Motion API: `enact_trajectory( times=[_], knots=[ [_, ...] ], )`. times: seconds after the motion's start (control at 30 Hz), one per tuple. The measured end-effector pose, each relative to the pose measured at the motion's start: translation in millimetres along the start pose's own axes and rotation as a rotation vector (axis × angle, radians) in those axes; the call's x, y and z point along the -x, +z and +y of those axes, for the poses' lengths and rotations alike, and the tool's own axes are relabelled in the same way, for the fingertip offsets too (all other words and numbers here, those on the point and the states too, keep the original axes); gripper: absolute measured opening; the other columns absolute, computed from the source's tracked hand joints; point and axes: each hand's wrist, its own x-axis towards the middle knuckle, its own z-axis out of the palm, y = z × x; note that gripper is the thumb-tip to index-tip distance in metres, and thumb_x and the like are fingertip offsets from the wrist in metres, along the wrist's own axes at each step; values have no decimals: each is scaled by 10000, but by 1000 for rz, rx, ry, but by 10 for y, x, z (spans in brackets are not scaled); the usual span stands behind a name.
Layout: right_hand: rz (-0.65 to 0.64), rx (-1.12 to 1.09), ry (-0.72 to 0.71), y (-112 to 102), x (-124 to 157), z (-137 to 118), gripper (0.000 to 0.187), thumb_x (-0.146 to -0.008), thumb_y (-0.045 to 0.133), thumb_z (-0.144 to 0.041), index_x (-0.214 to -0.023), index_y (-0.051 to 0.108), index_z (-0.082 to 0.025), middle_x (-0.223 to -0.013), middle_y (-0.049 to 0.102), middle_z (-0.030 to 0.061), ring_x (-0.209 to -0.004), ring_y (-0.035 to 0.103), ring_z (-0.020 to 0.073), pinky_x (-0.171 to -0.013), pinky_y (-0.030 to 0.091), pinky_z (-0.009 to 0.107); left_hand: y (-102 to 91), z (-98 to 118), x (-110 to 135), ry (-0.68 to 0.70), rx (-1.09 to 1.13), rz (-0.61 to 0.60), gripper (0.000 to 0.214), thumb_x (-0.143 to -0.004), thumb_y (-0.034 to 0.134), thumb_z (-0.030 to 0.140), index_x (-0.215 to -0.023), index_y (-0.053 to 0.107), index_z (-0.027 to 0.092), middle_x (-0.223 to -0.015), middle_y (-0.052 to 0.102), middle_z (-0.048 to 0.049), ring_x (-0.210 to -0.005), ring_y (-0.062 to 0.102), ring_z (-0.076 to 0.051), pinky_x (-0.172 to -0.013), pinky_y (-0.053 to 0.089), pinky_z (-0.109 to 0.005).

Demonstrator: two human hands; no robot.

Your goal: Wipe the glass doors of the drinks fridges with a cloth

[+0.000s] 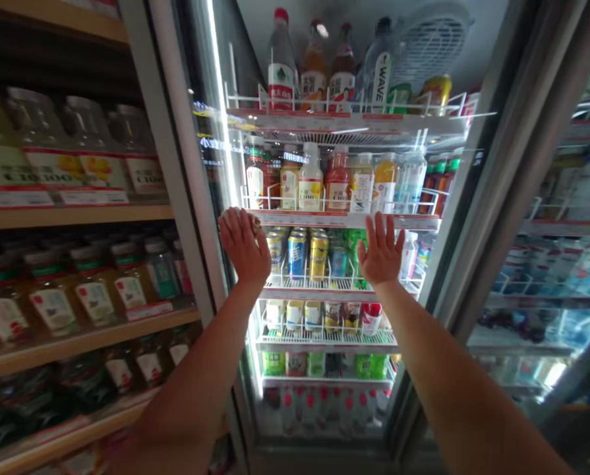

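My left hand (245, 247) is at the left side of the glass fridge door (295, 409), palm forward. A crumpled, light cloth with brown patches (256, 223) shows past its fingers; most of it is hidden under the hand. My right hand (382, 252) is raised with fingers spread and palm toward the glass, holding nothing. I cannot tell for certain whether its palm touches the pane. Behind the hands, cans (297, 254) and drink bottles (310, 178) stand on white wire shelves.
Wooden shelves (77, 218) with rows of bottled drinks are on the left. A metal door frame (515, 171) separates this fridge from another stocked one (556, 227) at right. Tall bottles (281, 66) stand on the top shelf, and red-capped bottles (310, 406) at the bottom.
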Motion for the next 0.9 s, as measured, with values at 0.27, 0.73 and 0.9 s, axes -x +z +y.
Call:
enact_trajectory(
  times=[0.27, 0.73, 0.9],
  knots=[
    [-36, -31, 11, -8, 2, -3, 579, -1066, 291, -449, -1603, 300, -232, -1653, 253, 53, -1564, 163, 271, -1266, 138, 578, 13, 157, 652, 250, -6, -175, 498, -1031, 460, 293, -1511, 493, 162, -1603, 377, -156, -1563, 106, -328, -1252, 162, -604],
    [-16, -27, 1, 6, 12, 12, 578, -1062, 303, -437, -1599, 308, -222, -1652, 254, 51, -1566, 156, 268, -1264, 144, 574, 76, 305, 713, 249, -15, -124, 533, -1022, 467, 282, -1520, 457, 94, -1608, 350, -194, -1564, 81, -342, -1241, 194, -603],
    [-45, -50, 12, 3, 10, 18, 589, -1063, 289, -451, -1606, 292, -222, -1651, 260, 65, -1568, 141, 280, -1260, 130, 595, 105, 399, 302, 273, -11, -101, 486, -1034, 444, 290, -1497, 502, 150, -1585, 417, -133, -1561, 139, -307, -1247, 220, -569]
  ],
)
